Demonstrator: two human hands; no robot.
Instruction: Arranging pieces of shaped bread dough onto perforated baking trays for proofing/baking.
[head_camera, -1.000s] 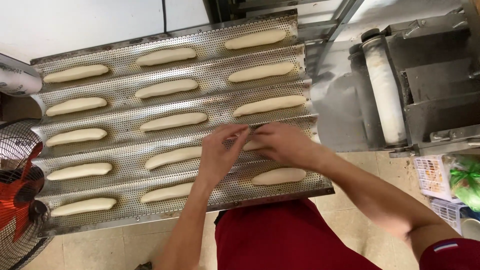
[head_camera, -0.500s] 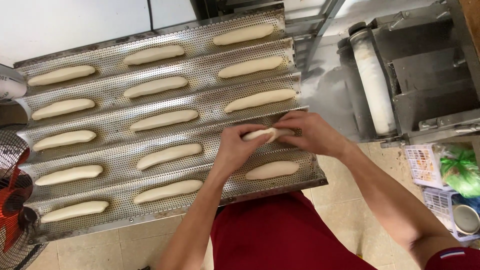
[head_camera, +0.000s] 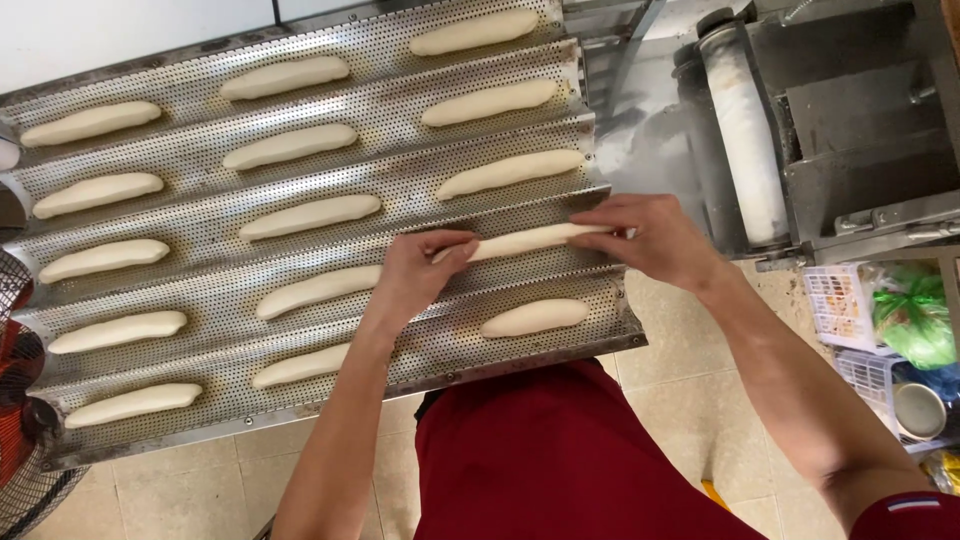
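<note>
Both hands hold one long pale dough stick (head_camera: 525, 241) over the fourth groove of the holey wavy metal tray (head_camera: 300, 160) — left hand (head_camera: 420, 275) pinching its left end, right hand (head_camera: 650, 238) pinching the right. The stick is being laid down; next it needs a gentle, straight drop. It looks longer and more stretched than half a second ago.

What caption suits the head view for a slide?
Both hands, left hand and right hand, hold a dough stick over a perforated tray.
</note>
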